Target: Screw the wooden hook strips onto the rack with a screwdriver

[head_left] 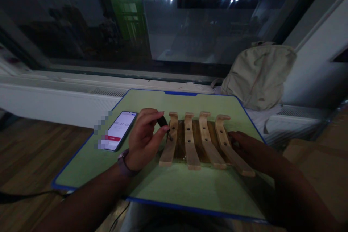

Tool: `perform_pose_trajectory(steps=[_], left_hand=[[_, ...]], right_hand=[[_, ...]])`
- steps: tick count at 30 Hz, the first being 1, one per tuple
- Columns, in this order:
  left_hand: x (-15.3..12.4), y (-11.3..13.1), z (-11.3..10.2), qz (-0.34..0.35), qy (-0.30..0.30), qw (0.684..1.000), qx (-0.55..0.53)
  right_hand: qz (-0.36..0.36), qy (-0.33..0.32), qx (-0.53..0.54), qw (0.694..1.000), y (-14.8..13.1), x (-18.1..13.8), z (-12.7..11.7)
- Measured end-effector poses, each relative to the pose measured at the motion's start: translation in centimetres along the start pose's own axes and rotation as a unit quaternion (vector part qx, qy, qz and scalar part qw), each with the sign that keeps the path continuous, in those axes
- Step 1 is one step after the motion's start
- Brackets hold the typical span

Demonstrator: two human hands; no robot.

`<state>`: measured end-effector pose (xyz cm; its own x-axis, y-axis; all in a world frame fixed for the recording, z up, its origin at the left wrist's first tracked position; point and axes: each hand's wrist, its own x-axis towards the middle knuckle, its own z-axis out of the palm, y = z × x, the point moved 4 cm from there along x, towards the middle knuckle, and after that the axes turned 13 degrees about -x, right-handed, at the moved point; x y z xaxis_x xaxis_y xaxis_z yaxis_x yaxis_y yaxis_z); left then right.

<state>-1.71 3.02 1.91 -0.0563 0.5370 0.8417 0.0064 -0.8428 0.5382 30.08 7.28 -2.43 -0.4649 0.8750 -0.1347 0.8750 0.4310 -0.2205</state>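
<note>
My left hand (pixel 145 134) is closed in a pinch on a small black-handled screwdriver (pixel 163 121). Its thin tip points down at the lower hole of the leftmost wooden hook (pixel 168 148); whether it sits in the hole is hard to see. That hook is one of several curved pale wooden hooks in a row across a brown board (pixel 179 139), each with two dark holes. Together they form a hook rack lying on the table. At the board's right edge, my right hand (pixel 250 148) is curled around the side, fingers partly in shadow.
A lit phone (pixel 121 130) showing a timer lies left of my left hand on the green table (pixel 152 185) with blue edging. Beyond stand a window sill and a beige backpack (pixel 258 76). A cardboard box (pixel 312 166) is to the right. Cables (pixel 119 217) hang below the table's front edge.
</note>
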Motion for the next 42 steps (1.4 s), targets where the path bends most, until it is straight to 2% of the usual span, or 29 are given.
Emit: perform_pose_trajectory(steps=[5,10,15,21,26,29,32,36,39,42], left_hand=[[-0.3,-0.2,0.4,-0.037,0.01,0.999,0.0],[-0.2,0.1,0.3,-0.014,-0.012,1.0,0.003],[-0.1,0.0,-0.2,-0.005,0.018,1.0,0.006],[-0.4,-0.1,0.3,-0.06,0.015,0.998,-0.012],[-0.4,-0.4,-0.4,-0.031,0.024,0.999,0.007],[-0.6,-0.6,-0.5,-0.059,0.04,0.997,0.031],[-0.6,-0.4,-0.1,-0.085,0.029,0.996,0.006],[-0.4,-0.1,-0.2,-0.073,0.028,0.997,-0.013],[-0.3,-0.2,-0.7,-0.056,0.042,0.997,0.018],[-0.4,-0.5,-1.0,-0.074,0.069,0.995,0.027]], right_hand=[[-0.006,-0.005,-0.004,1.0,0.2,0.0,0.2],[-0.009,0.003,-0.01,1.0,0.2,-0.1,0.2],[0.005,-0.007,-0.026,1.0,0.0,0.0,0.1],[0.007,0.01,-0.033,0.999,-0.2,0.1,-0.2],[0.002,0.018,-0.049,0.999,0.0,0.1,0.0],[0.0,0.026,-0.054,0.998,0.3,0.1,0.3],[0.003,0.031,-0.063,0.998,0.3,0.1,0.4],[0.018,0.014,-0.069,0.997,-0.1,0.0,0.0],[0.025,-0.003,-0.068,0.997,-0.5,0.0,-0.3],[0.03,-0.012,-0.065,0.997,-0.7,0.0,-0.3]])
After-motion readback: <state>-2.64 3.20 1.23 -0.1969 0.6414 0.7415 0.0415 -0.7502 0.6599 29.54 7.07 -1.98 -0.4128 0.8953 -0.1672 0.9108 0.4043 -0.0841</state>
